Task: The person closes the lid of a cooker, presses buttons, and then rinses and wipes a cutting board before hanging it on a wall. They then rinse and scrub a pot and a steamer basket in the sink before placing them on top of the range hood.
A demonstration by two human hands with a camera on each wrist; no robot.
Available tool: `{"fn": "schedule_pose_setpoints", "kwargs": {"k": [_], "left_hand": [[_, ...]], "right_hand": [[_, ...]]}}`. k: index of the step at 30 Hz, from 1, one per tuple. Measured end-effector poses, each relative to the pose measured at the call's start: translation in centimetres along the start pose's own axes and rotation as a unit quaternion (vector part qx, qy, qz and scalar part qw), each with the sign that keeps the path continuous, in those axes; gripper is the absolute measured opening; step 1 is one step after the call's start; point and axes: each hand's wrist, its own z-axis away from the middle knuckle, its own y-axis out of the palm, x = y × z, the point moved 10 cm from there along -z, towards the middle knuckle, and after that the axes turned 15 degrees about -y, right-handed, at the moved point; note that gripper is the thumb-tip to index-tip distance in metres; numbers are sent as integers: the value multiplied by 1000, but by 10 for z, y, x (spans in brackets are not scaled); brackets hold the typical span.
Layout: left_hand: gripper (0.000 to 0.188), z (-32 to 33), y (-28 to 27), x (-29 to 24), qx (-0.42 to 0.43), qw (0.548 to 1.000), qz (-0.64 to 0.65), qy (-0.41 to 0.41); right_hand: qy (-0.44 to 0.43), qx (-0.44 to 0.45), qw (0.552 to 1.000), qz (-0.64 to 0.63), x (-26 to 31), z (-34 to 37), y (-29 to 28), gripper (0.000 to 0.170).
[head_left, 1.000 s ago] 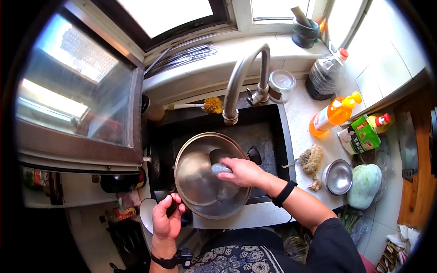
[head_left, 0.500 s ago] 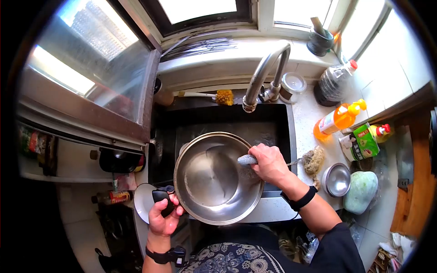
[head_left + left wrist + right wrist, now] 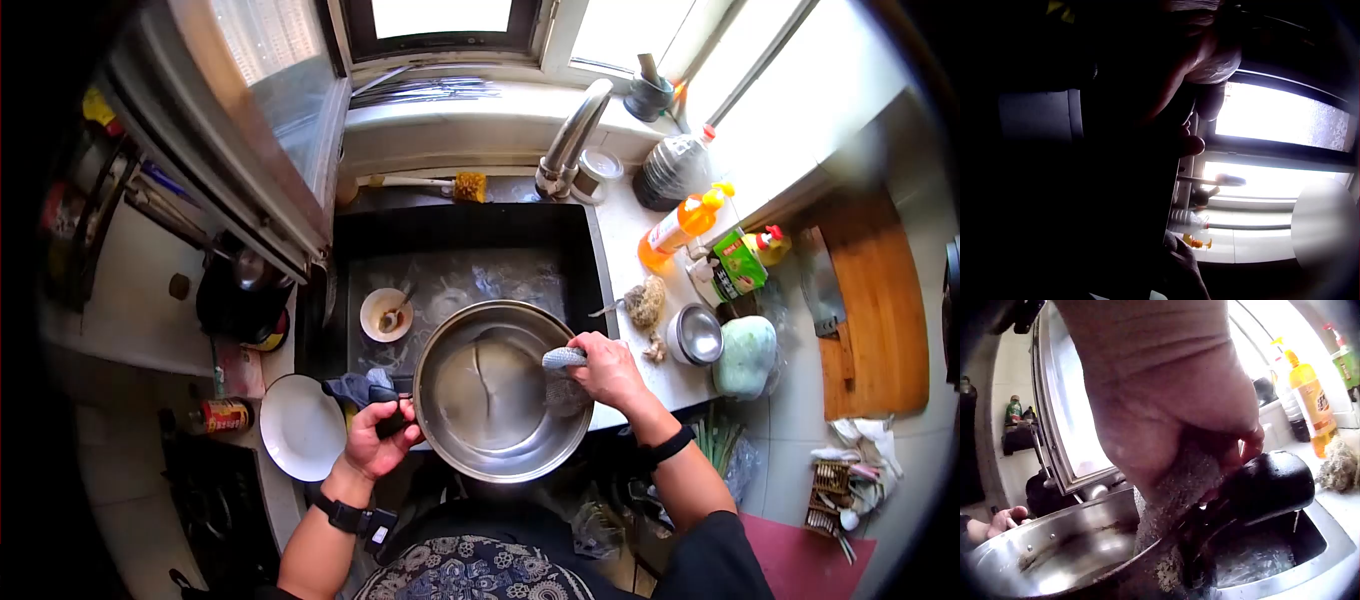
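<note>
A stainless steel pan (image 3: 490, 385) is held level over the near edge of the black sink (image 3: 470, 230). At its left side, my left hand (image 3: 378, 440) grips the black handle (image 3: 390, 397). My right hand (image 3: 612, 372) holds a grey mesh scrubbing pad (image 3: 565, 358) against the pan's right rim. In the right wrist view, the same pad (image 3: 1188, 478) bends over the rim beside the second black handle (image 3: 1272, 484), with the fingers curled close to it. The left wrist view is mostly dark and shows part of the left hand (image 3: 1197, 56).
In the sink stands a small white bowl (image 3: 378, 332) with a spoon. A white plate (image 3: 285, 440) lies to the left. On the right counter are an orange soap bottle (image 3: 675, 238), a tangled fibre scrubber (image 3: 645, 302), a metal bowl (image 3: 680, 345) and a pale green melon (image 3: 745, 355). The faucet (image 3: 578, 135) rises behind the sink.
My right hand has moved the pad from inside the pan to its right rim. The pan sits nearer the sink's front, and the small bowl behind it now shows. The head view has shifted.
</note>
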Motion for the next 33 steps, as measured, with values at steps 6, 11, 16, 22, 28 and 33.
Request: {"fn": "schedule_pose_setpoints", "kwargs": {"k": [6, 11, 16, 22, 28, 33], "left_hand": [[24, -1, -29, 12, -1, 1000, -11, -18], [23, 8, -35, 21, -9, 1000, -1, -22], [25, 12, -51, 24, -41, 999, -24, 0], [34, 40, -41, -14, -253, 911, -299, 128], [67, 66, 47, -40, -395, 503, -705, 307], [57, 50, 33, -37, -435, 507, -714, 208]], "right_hand": [[31, 4, 998, 57, 17, 16, 5, 24], [-25, 19, 994, 108, 42, 22, 9, 26], [-165, 68, 935, 305, 103, 17, 18, 16], [-196, 239, 918, 247, 91, 6, 92, 16], [-183, 469, 828, 249, 76, 34, 144, 48], [-256, 574, 750, 206, 96, 58, 190, 23]]}}
